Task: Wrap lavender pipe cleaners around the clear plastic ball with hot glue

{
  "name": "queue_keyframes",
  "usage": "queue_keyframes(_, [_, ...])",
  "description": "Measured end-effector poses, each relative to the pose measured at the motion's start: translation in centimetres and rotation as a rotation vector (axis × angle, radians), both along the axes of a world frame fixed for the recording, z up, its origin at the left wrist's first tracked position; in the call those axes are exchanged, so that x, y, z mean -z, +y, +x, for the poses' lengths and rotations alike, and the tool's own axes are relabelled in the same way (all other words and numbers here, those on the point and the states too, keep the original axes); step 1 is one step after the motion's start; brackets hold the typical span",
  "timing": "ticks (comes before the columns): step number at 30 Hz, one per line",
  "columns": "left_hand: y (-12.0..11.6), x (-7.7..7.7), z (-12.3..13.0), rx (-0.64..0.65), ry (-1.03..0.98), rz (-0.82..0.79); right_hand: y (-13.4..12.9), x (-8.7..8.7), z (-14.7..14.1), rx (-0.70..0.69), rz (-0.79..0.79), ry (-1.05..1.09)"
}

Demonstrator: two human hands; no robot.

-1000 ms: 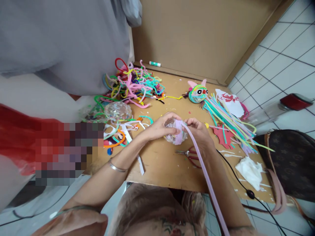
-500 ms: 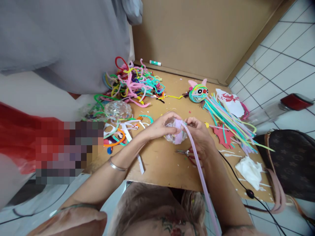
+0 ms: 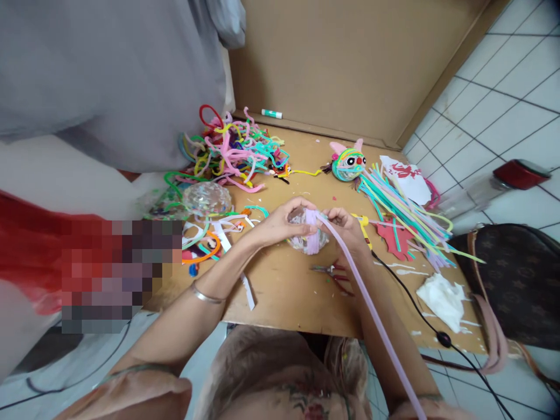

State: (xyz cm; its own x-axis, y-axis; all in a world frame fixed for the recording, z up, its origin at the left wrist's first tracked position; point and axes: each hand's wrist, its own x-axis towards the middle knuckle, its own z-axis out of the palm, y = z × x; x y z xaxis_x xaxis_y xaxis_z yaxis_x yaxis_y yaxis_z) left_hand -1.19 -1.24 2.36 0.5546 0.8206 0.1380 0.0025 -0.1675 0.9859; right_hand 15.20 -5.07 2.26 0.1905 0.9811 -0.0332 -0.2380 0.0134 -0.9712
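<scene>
My left hand grips a clear, faceted plastic ball above the table, fingers on top and thumb at its near side. Lilac pipe cleaner is wound in a band of side-by-side turns around the ball's middle. My right hand is closed at the ball's right side, fingertips on the lilac strand. Its long free end runs down over my right forearm, out at the bottom. Red-handled pliers lie just below my right hand, partly behind the wrist.
A heap of coloured pipe cleaners and another clear ball lie at left. A finished animal-headed figure with long streamers, a yellow glue gun with a black cord, crumpled tissue and a brown bag are at right.
The lilac strand's free end has swung right, across my right forearm. My right hand has shifted slightly, showing more of the yellow glue gun. The ball stays in my left hand.
</scene>
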Motion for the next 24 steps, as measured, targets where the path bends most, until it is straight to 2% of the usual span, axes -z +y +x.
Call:
queue_keyframes(11, [-0.4, -0.1, 0.3, -0.071, -0.011, -0.054, 0.1, 0.3, -0.5, 0.056, 0.017, -0.074])
queue_keyframes(20, [-0.2, 0.2, 0.6, -0.097, -0.035, -0.094, -0.3, 0.9, -0.1, 0.012, 0.078, -0.145])
queue_keyframes(24, [-0.1, 0.2, 0.5, -0.111, -0.046, -0.100, -0.5, 1.1, 0.5, 0.080, 0.130, -0.304])
